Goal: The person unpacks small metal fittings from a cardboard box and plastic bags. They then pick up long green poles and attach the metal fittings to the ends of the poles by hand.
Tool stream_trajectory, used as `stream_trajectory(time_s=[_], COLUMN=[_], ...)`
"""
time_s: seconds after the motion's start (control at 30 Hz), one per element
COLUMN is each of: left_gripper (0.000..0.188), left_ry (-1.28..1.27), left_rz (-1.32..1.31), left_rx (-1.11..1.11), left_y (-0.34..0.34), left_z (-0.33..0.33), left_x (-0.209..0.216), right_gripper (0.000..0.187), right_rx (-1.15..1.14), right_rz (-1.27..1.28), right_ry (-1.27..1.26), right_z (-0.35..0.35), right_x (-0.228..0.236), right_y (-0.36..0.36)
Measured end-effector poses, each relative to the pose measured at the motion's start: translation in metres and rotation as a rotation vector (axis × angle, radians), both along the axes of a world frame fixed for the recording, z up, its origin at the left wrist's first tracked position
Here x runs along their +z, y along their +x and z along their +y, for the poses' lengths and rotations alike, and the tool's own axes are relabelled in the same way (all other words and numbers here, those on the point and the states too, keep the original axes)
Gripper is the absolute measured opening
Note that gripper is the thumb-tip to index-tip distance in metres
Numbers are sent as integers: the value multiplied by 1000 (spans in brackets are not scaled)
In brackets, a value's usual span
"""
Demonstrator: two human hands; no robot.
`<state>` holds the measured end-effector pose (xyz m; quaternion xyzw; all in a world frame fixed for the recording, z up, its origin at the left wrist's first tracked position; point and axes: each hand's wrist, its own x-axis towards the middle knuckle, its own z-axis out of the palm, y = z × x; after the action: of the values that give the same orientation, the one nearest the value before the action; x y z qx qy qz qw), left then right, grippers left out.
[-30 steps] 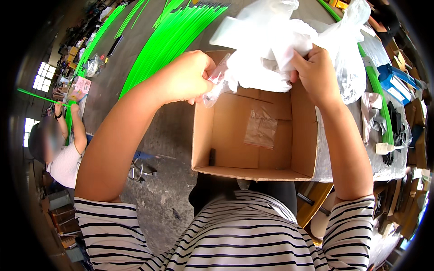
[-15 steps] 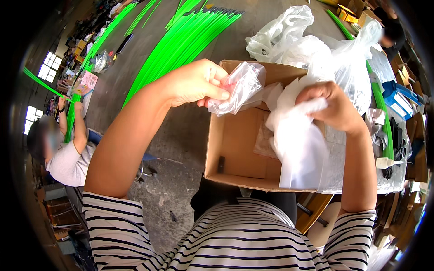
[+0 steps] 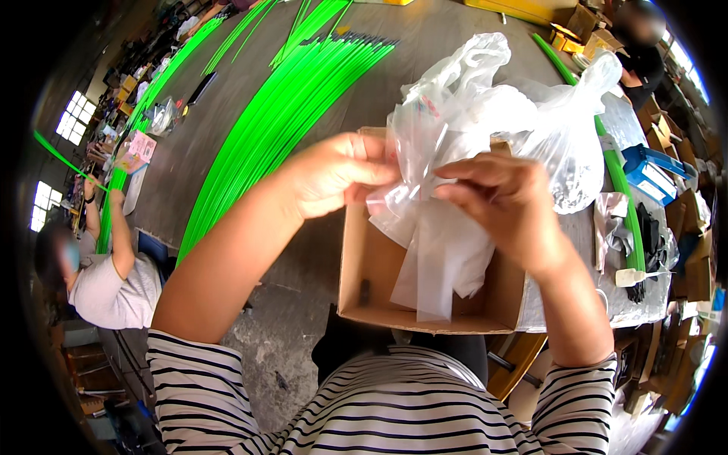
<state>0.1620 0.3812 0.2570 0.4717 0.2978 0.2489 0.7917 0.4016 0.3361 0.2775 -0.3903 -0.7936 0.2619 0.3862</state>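
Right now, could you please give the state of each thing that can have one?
Brown rectangular cardboard box: open at the top
Clear thin plastic bag: pinched by the left hand
Right hand: bent, grip unclear
Long thin green rods: lying side by side
Translucent plastic bag at right: gathered near its top

We have a wide fanned bundle of thin bright-green rods [image 3: 280,125] on the dark grey tabletop [image 3: 371,106], with a flat black rectangular object [image 3: 202,88] to its left. Further left, a co-worker in a light grey short-sleeved shirt [image 3: 117,292] holds a slender green strip [image 3: 61,157]. At our right sits a blue-and-white box [image 3: 656,174], a small white plastic bottle [image 3: 629,277] below it
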Motion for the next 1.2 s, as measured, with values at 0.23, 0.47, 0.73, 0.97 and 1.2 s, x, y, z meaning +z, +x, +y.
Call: stream_trajectory(time_s=[0.23,0.47,0.73,0.97,1.2], left_gripper=[26,29,31,34,38], left_ry=[-57,-331,-250,-335,-318], left_rz=[67,-315,-172,-420,-293], left_rx=[265,154,244,152,244], left_y=[36,38,50,37,44], left_z=[-23,-29,-41,-35,-40], left_x=[0,4,2,-14,-4], right_gripper=[23,27,24,21,9], right_rx=[-112,-130,-110,-84,-147], right_rz=[-93,-213,-240,-34,262], right_ry=[147,235,232,-23,-216], right_z=[-10,-17,-18,-21,-18], right_x=[-14,-20,-26,-21,-23], right_y=[-13,-13,-11,-10,-5])
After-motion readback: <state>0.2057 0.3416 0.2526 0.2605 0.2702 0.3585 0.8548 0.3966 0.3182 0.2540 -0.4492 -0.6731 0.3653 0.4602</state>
